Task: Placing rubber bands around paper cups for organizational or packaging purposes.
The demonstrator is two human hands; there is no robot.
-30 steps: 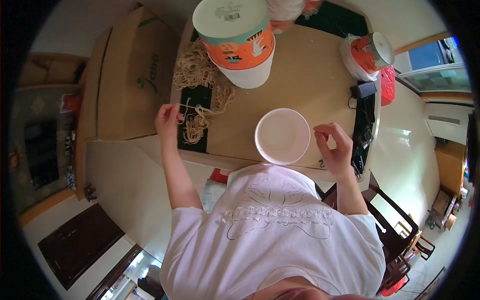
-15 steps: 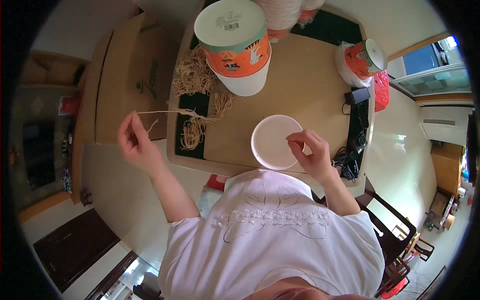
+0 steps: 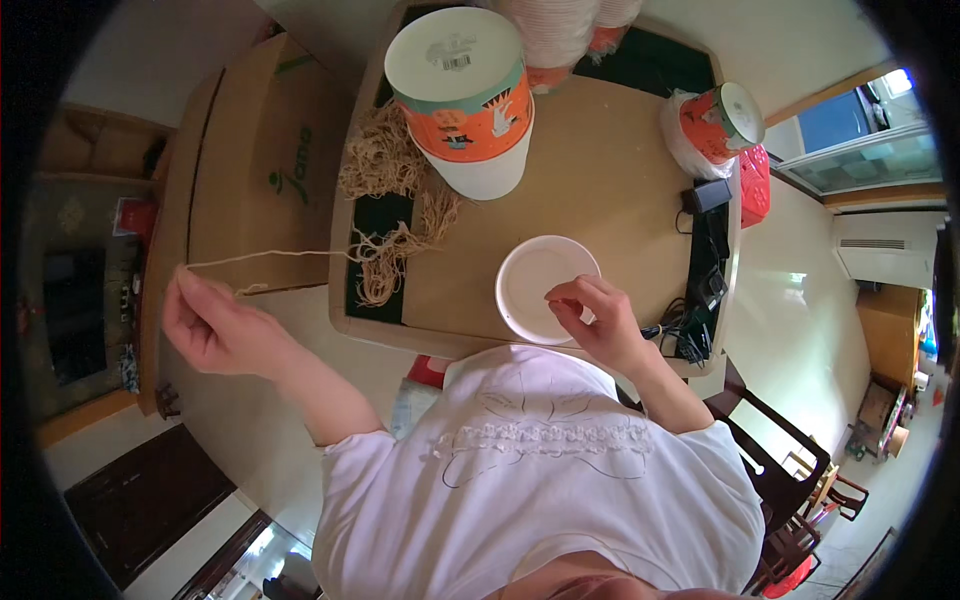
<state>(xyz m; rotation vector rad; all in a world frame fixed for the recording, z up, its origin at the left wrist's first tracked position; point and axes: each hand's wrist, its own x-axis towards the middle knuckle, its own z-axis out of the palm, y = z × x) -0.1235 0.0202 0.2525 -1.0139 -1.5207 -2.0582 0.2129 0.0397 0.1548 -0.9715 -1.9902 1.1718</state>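
Observation:
Off the left side of the table, my left hand (image 3: 222, 325) pinches the end of a pale strand of twine (image 3: 290, 253). That strand stretches taut to a tangled bundle of tan twine (image 3: 385, 265) at the table's left edge. Over a white paper bowl (image 3: 525, 280) near the front edge, my right hand (image 3: 602, 320) holds thumb and fingers together. Whatever may be between those fingertips is too small to make out. A larger heap of the same twine (image 3: 380, 155) lies farther back, beside upturned orange, green and white paper tubs (image 3: 465, 115).
Stacked white bowls in plastic (image 3: 553, 40) stand at the back. At the right edge sit a smaller orange tub (image 3: 715, 125), a black power adapter (image 3: 708, 196) and cables (image 3: 690, 330). A big cardboard box (image 3: 255, 180) stands left of the table; a dark chair (image 3: 780, 450) is at right.
My left hand has moved left and slightly nearer, drawing a longer length of twine out of the bundle. My right hand stays over the bowl, shifted slightly in view.

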